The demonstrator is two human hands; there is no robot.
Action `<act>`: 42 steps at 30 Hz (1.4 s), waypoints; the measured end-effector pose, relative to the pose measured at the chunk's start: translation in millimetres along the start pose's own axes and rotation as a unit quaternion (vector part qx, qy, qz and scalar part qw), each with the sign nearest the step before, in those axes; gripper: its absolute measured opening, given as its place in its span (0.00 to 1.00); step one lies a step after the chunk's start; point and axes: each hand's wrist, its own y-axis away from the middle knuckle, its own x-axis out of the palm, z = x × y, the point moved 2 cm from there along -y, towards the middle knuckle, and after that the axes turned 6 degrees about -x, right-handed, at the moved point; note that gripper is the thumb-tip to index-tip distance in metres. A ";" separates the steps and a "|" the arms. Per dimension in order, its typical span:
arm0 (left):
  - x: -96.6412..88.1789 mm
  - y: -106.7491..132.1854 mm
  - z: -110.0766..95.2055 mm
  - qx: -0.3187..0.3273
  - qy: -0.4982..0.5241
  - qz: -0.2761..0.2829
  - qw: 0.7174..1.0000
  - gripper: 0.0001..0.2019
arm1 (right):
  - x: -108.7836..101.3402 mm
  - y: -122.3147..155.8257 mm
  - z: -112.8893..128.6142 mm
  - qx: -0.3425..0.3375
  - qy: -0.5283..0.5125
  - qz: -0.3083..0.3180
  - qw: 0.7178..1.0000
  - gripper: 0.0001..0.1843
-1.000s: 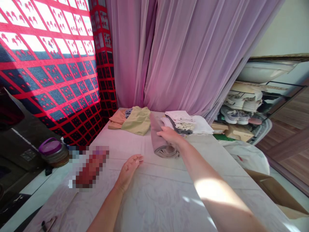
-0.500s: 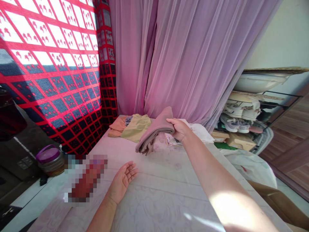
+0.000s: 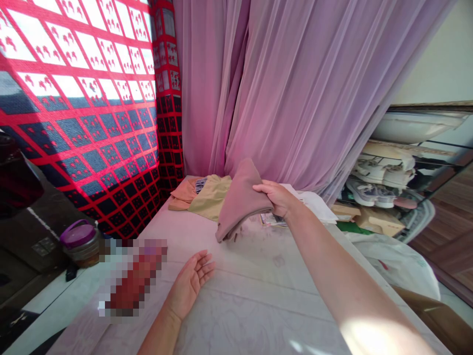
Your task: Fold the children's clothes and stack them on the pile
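1. Head view, centre: the right hand (image 3: 276,197) holds a folded mauve cloth (image 3: 242,202), fingers pressed together on top, thumb hidden. The cloth droops towards the sheet-covered table (image 3: 236,315).
2. Lower centre: the left hand (image 3: 190,283) lies open, palm up, fingers slightly spread, touching nothing but the table.
3. Upper centre: an olive garment (image 3: 210,197) lies just left of the mauve cloth, and an orange garment (image 3: 181,197) lies beyond it.
4. A firm hold along the folded edge would likely keep the layers aligned.

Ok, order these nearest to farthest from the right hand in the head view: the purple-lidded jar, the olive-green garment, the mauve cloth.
1. Mauve cloth: held in the right hand, just left of it.
2. Olive-green garment: lying left of the cloth, at the far end of the table.
3. Purple-lidded jar: farthest, beyond the table's left edge.
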 end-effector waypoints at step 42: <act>-9.4 0.9 -1.5 -0.024 -0.014 -0.061 0.998 0.17 | -199.3 -56.9 -2.2 -0.166 0.696 -0.149 0.682 0.22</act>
